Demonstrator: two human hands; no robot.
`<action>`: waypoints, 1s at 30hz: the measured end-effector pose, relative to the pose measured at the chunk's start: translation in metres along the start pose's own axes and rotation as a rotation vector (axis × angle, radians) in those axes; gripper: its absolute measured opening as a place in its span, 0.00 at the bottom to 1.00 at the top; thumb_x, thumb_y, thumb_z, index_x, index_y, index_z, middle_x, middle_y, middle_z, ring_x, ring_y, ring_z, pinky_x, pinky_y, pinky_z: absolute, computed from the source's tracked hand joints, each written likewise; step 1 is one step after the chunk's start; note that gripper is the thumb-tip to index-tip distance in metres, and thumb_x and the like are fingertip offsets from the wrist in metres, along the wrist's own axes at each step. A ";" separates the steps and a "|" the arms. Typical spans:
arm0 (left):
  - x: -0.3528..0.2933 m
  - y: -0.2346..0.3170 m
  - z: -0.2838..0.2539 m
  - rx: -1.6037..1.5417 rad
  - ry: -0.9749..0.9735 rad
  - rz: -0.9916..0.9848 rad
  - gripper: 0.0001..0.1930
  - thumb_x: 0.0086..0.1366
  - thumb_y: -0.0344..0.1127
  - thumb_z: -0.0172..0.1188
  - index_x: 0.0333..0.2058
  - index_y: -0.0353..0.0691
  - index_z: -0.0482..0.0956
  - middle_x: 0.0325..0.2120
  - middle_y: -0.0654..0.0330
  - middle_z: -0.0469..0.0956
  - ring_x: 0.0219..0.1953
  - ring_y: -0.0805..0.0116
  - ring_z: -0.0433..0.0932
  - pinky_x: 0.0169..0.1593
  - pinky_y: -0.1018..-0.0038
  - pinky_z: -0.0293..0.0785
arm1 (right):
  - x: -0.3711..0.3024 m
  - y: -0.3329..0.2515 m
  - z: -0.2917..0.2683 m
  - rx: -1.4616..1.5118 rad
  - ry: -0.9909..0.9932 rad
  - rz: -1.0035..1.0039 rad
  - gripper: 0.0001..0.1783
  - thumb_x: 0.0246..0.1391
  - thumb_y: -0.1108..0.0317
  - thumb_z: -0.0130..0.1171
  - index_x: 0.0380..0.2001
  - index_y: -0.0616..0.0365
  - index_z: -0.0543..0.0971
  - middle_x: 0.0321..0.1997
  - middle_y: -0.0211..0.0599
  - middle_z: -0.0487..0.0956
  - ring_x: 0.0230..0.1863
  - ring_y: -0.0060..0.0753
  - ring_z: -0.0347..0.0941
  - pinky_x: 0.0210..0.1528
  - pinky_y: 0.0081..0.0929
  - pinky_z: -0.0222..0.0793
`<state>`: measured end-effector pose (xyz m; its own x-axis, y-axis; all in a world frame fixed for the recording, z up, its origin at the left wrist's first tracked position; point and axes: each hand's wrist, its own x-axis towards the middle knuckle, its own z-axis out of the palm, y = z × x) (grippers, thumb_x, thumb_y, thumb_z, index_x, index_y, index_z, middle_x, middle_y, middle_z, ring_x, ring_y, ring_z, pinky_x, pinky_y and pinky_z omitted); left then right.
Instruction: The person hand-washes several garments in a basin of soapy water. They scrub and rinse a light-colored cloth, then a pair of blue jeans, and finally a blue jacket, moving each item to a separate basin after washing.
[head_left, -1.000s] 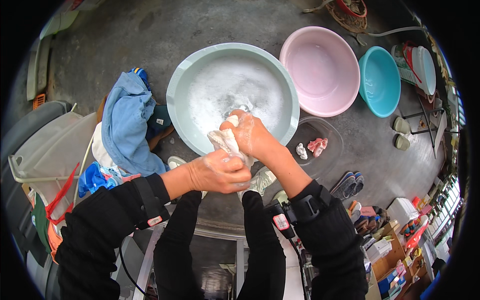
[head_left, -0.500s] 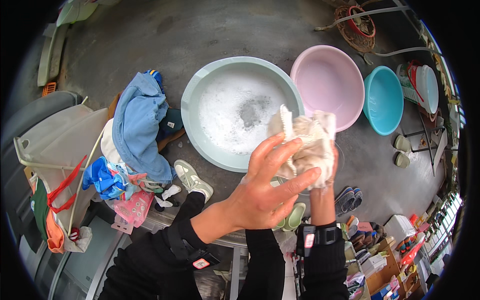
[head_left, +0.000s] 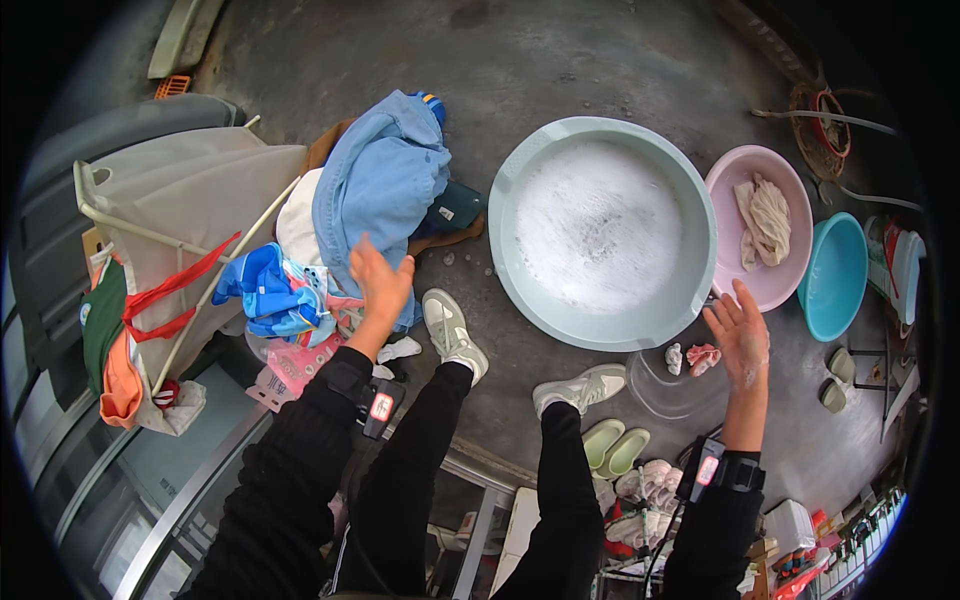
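Observation:
A wide pale-green basin [head_left: 507, 262] stands before me, holding foamy white suds. To its right, a damp cream cloth [head_left: 766, 222] lies crumpled in a pink basin [head_left: 722, 178]. My left hand [head_left: 383, 283] is empty, thumb and fingers apart, at the lower edge of a blue denim garment [head_left: 385, 190]; whether it touches the denim I cannot tell. Below the two basins hovers my right hand [head_left: 738, 335], its fingers spread and nothing in them, with a little foam near the wrist. The denim tops a clothes pile that includes a bright blue patterned garment [head_left: 270, 295].
A turquoise basin [head_left: 838, 275] sits beyond the pink one. Small crumpled pink cloth [head_left: 704, 358] lies near a clear round dish [head_left: 665, 398]. A white hamper [head_left: 190, 180] stands left, light-green clogs [head_left: 615, 448] near my foot, a lidded bucket [head_left: 905, 270] far right.
The cream cloth has left my hands and now lies in the pink basin. My hands have parted, the left moving over to the clothes pile. The view has shifted left.

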<state>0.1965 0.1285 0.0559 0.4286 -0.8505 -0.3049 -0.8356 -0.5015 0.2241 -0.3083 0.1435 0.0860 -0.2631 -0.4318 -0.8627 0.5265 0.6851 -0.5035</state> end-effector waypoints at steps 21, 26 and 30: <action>0.014 -0.035 -0.233 -1.853 -0.719 -0.639 0.29 0.70 0.53 0.44 0.58 0.33 0.65 0.56 0.47 0.68 0.58 0.50 0.68 0.62 0.55 0.61 | -0.190 0.181 0.252 -0.170 -0.297 0.360 0.35 0.57 0.48 0.56 0.63 0.49 0.61 0.68 0.43 0.57 0.69 0.38 0.50 0.62 0.44 0.57; -0.051 -0.034 -0.295 -1.925 -0.701 -0.444 0.27 0.70 0.47 0.41 0.59 0.34 0.64 0.57 0.48 0.68 0.58 0.50 0.68 0.63 0.55 0.60 | -0.218 0.155 0.291 0.674 -0.323 0.439 0.41 0.57 0.39 0.48 0.66 0.52 0.55 0.69 0.47 0.55 0.69 0.45 0.52 0.67 0.49 0.50; -0.082 -0.055 -0.295 -1.716 -0.642 -0.524 0.25 0.67 0.41 0.43 0.58 0.33 0.64 0.57 0.48 0.68 0.57 0.50 0.69 0.61 0.56 0.63 | -0.227 0.119 0.275 1.320 -0.616 0.201 0.42 0.58 0.39 0.43 0.66 0.55 0.53 0.69 0.46 0.56 0.68 0.47 0.53 0.68 0.45 0.51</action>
<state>0.3087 0.1789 0.3413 -0.0208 -0.6058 -0.7953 0.6826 -0.5898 0.4314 0.0364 0.1623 0.2351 0.1021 -0.8043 -0.5854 0.9412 -0.1124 0.3186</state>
